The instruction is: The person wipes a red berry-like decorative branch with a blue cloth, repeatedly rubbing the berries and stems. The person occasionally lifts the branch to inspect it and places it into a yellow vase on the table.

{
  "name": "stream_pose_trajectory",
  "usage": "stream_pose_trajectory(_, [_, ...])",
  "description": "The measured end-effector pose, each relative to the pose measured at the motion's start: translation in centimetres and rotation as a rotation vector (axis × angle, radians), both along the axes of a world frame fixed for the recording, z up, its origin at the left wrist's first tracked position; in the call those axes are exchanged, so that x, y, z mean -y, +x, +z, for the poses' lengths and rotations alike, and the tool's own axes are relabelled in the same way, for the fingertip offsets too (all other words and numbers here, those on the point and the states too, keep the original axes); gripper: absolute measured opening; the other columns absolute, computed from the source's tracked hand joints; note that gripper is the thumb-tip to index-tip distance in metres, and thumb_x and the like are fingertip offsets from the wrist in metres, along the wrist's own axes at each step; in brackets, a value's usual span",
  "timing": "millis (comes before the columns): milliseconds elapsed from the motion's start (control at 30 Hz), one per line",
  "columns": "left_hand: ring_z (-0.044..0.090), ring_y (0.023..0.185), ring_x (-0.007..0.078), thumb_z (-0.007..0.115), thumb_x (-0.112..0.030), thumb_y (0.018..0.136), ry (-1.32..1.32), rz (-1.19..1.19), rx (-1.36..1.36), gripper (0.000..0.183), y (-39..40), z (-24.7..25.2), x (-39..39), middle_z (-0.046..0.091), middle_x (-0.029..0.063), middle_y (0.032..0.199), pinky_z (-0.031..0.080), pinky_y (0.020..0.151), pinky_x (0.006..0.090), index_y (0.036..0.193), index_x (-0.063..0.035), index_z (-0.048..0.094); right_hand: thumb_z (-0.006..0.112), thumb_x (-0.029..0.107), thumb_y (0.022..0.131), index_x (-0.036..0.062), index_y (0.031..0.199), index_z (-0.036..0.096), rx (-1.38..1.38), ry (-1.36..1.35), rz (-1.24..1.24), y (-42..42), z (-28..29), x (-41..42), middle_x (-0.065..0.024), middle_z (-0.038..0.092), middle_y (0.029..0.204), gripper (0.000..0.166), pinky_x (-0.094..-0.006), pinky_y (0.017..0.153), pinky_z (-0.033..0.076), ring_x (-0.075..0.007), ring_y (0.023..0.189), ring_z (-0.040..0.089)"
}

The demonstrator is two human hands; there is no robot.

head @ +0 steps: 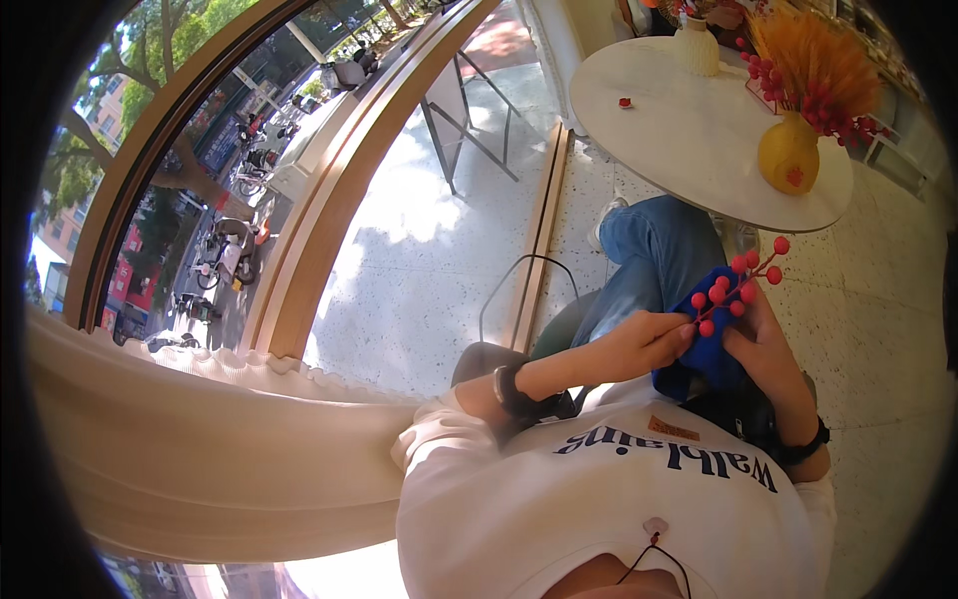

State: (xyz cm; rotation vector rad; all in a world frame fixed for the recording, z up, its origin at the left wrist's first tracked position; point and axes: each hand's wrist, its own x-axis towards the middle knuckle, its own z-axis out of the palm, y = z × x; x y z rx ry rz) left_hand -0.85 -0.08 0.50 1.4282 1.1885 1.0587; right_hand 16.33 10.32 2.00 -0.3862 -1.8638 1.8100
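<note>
My left hand (658,341) pinches the lower end of a sprig of artificial red berries (720,293) between thumb and fingers. The sprig slants up to the right, across the front of a blue cloth (707,352). On the right, my right hand (760,341) grips that cloth, its thumb lying on the near face. Some of its fingers are hidden behind the berries and cloth. Both hands are above my lap, over blue jeans (636,254).
A round white table (658,127) stands ahead, bearing a yellow vase (788,153) of berries and dried grass, a white ribbed vase (697,49) and a small red item (626,103). A beige curtain (224,464) and wooden window frame (329,247) are at left.
</note>
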Motion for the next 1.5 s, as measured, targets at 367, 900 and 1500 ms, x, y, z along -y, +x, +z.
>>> stream_pose_trajectory(367, [0.051, 0.055, 0.0266, 0.043, -0.018, 0.092, 0.094, -0.053, -0.171, 0.028, 0.6, 0.8, 0.8, 0.054, 0.0143, 0.061, 0.041, 0.054, 0.0333, 0.076, 0.0028, 0.052, 0.039, 0.005, 0.088, -0.0027, 0.113, 0.046, 0.201, 0.408, 0.042, 0.9, 1.6, 1.0, -0.0129, 0.055, 0.104, 0.027, -0.0305, 0.087, 0.039, -0.0199, 0.095, 0.053])
stream_pose_trajectory(900, [0.051, 0.062, 0.0395, 0.045, -0.013, 0.090, 0.306, 0.103, -0.374, 0.012, 2.1, 0.9, 0.9, 0.053, 0.0204, 0.068, 0.038, 0.054, 0.0445, 0.089, -0.0013, 0.047, 0.053, 0.006, 0.077, 0.0031, 0.114, 0.045, 0.227, 0.355, -0.074, 2.1, -0.4, 0.3, -0.0053, 0.051, 0.093, 0.039, -0.0235, 0.067, 0.044, -0.0110, 0.078, 0.051])
stream_pose_trajectory(1500, [0.050, 0.052, 0.0363, 0.043, -0.009, 0.089, 0.193, 0.202, -0.316, 0.014, 2.0, 0.1, 1.6, 0.052, 0.0173, 0.057, 0.036, 0.047, 0.0423, 0.079, -0.0002, 0.046, 0.056, 0.011, 0.079, 0.0008, 0.113, 0.045, 0.210, 0.593, 0.045, 0.9, 2.8, 1.5, -0.0175, 0.055, 0.091, 0.037, -0.0328, 0.064, 0.045, -0.0282, 0.075, 0.057])
